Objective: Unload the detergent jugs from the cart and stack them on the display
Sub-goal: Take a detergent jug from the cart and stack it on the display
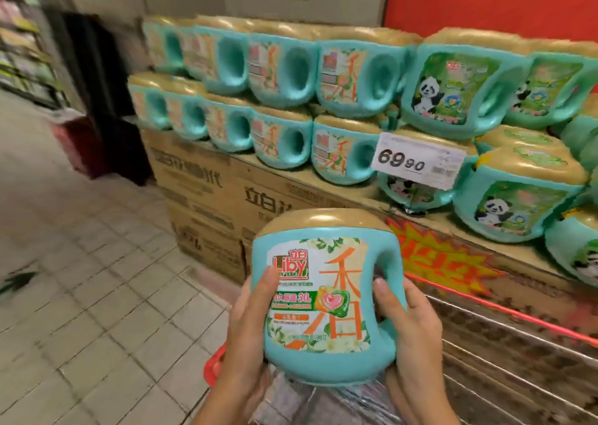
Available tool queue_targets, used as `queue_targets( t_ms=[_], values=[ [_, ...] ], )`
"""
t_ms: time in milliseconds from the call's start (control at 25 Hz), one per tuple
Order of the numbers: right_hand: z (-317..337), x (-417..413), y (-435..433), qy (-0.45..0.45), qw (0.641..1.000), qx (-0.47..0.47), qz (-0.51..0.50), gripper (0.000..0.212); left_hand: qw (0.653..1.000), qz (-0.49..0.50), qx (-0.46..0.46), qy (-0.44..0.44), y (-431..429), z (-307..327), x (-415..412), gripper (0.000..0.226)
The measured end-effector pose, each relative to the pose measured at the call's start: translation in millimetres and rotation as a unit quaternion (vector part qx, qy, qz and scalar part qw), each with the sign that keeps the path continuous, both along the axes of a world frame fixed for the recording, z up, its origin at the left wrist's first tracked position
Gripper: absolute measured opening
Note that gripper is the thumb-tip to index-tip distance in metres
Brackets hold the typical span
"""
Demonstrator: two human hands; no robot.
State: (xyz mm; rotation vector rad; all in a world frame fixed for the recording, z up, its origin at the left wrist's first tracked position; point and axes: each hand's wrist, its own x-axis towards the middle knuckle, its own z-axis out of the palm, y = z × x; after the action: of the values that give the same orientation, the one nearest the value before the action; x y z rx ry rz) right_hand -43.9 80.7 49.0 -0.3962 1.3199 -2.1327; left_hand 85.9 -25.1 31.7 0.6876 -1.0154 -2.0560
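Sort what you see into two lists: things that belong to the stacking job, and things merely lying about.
Part of the job: held jug, left hand, right hand, stacked jugs, wire cart, cardboard boxes beneath them.
Just about: price tag, starburst sign, aisle shelves.

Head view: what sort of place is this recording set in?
Most likely a supermarket or similar shop. Rows of detergent jugs are stacked on cardboard boxes, a price tag reading 69.90 sits among them, and a wire cart stands below the held jug.
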Motion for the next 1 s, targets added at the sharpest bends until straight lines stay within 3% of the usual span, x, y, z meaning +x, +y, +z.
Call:
queue_targets(
  t_ms=[200,360,640,840,1000],
  values=[
    [16.5,67.0,-80.7,0.009,0.995,-0.027,0.094,0.045,0.991,0.125,-0.050,-0.003,-48.0,20.3,84.6,0.069],
    [27.0,125.6,-151.9,0.016,0.990,-0.070,0.120,0.035,0.982,0.162,-0.094,-0.023,-105.4,33.7,150.1,0.069],
    [42.9,205.5,-260.4,0.011,0.989,-0.127,0.075,0.019,0.981,0.115,-0.146,-0.054,-221.3,58.9,232.8,0.070],
    [53.4,210.3,-333.1,0.040,0.992,-0.116,0.012,0.029,0.978,0.089,-0.184,-0.041,-302.2,73.4,234.9,0.064],
    [52.8,199.0,-404.6,0.057,0.991,-0.124,-0.006,0.038,0.977,0.064,-0.202,-0.024,-376.4,77.5,224.7,0.074]
  ],
)
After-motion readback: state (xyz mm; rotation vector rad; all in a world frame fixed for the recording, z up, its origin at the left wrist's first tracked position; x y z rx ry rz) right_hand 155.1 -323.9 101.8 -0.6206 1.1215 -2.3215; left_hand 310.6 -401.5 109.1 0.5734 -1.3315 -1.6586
